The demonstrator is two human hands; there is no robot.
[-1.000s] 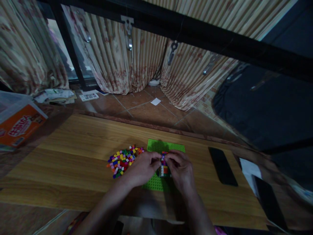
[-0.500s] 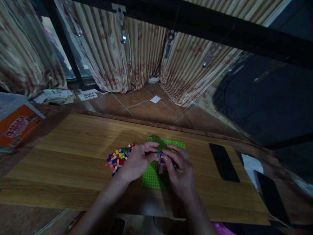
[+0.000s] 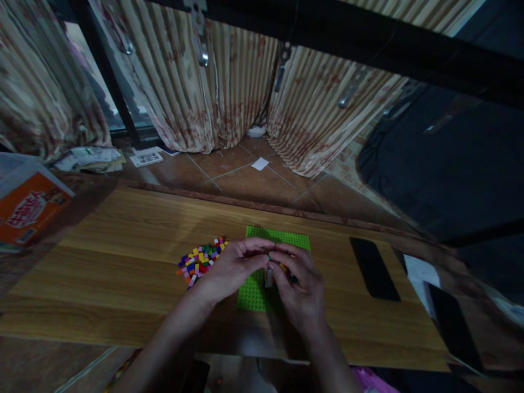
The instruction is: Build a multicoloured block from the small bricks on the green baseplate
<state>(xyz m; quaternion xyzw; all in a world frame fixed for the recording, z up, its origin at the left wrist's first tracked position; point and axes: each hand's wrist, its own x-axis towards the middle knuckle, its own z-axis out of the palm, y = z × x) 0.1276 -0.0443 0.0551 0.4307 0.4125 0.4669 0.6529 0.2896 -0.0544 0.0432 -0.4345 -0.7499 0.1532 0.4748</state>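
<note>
Over the green studded baseplate (image 3: 250,297), my two hands meet at the fingertips. My right hand (image 3: 302,279) curls around a small assembly of coloured toy bricks (image 3: 268,277), most of it hidden by the fingers; a greyish end shows below the thumb. My left hand (image 3: 235,268) reaches in from the left, thumb and index finger pinched at the assembly's top, where a tiny green toy brick (image 3: 269,255) partly shows. Left of the baseplate, partly behind my left hand, lies a loose pile of small multicoloured toy bricks (image 3: 200,258).
A black phone-like slab (image 3: 374,268) lies on the wooden table (image 3: 123,262) at the right. Beyond the table's right edge are white paper (image 3: 421,275) and another dark flat object (image 3: 453,325). A plastic box with an orange label (image 3: 35,210) stands at the left. Curtains (image 3: 237,93) hang behind.
My left thumb and index finger have closed in on the brick assembly, and the fingertips of both hands now touch or overlap. The assembly is more covered than before.
</note>
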